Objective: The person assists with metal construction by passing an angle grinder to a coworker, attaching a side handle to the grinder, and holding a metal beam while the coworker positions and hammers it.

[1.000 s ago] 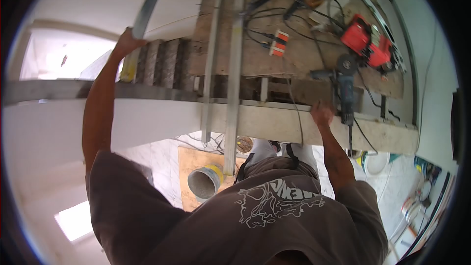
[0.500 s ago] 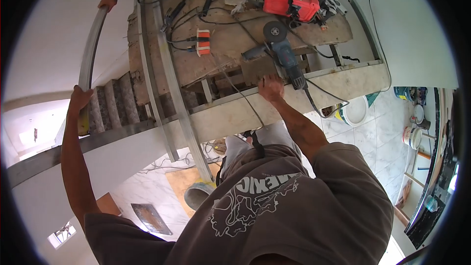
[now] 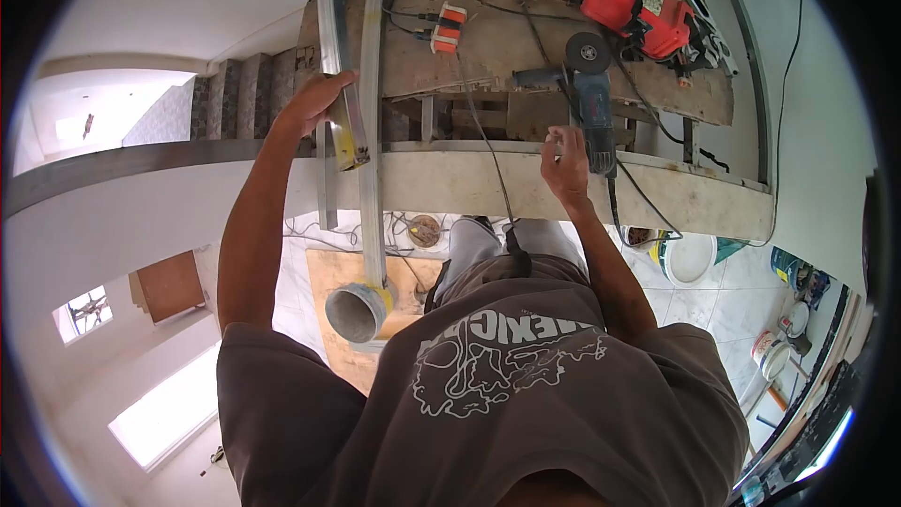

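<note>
My left hand (image 3: pixel 314 103) is closed around a metal tube (image 3: pixel 330 23) near its lower end, which has a yellow mark. This tube lies above a second long metal tube (image 3: pixel 372 84), which reaches down over the ledge. My right hand (image 3: pixel 565 169), fingers curled with nothing visible in them, is over the pale ledge (image 3: pixel 450 183). Just beside it lies a blue angle grinder (image 3: pixel 594 117) with a dark disc, its cord running over the ledge.
An orange power outlet box (image 3: pixel 449 28) and a red machine (image 3: pixel 638 11) stand on the wooden boards (image 3: pixel 507 28) among loose cables. Stairs (image 3: pixel 249 99) descend at left. Below the ledge are a grey bucket (image 3: pixel 357 312) and a white-lidded bucket (image 3: pixel 690 258).
My left hand has swung the metal tube rightward, beside the other tubes. My right hand has lifted off the ledge's metal edge and curled. Another person's hand on the tube has left view.
</note>
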A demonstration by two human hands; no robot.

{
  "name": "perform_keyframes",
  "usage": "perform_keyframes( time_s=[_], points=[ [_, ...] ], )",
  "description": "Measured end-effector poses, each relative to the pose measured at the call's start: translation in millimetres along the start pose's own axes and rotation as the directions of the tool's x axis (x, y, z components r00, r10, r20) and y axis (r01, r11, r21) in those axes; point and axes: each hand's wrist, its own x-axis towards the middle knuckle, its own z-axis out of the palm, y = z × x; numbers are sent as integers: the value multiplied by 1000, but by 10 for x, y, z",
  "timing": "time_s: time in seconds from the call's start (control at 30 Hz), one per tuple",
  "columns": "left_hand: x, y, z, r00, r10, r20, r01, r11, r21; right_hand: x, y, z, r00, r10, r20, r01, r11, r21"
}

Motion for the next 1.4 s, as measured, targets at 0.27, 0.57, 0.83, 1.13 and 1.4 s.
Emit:
perform_keyframes(
  time_s=[0.27,0.57,0.83,1.13,1.4],
  points=[
    [-391,-249,1309,958,173,230,-37,867,-497,521,648,-484,979,200,-48,-179,719,-671],
    [-357,-125,2305,943,253,216,-41,734,-678,887,859,-247,678,676,290,-449,692,-565],
    [-228,-206,2530,922,127,365,84,856,-510,981,932,-621,701,631,333,-591,775,-224],
    [-234,-263,3529,776,190,601,151,869,-470,326,87,-2366,645,757,106,-763,646,32],
    [-128,-390,4566,672,104,733,237,908,-346,-1184,-1096,-3268,409,880,-243,-781,475,405]
  ],
)
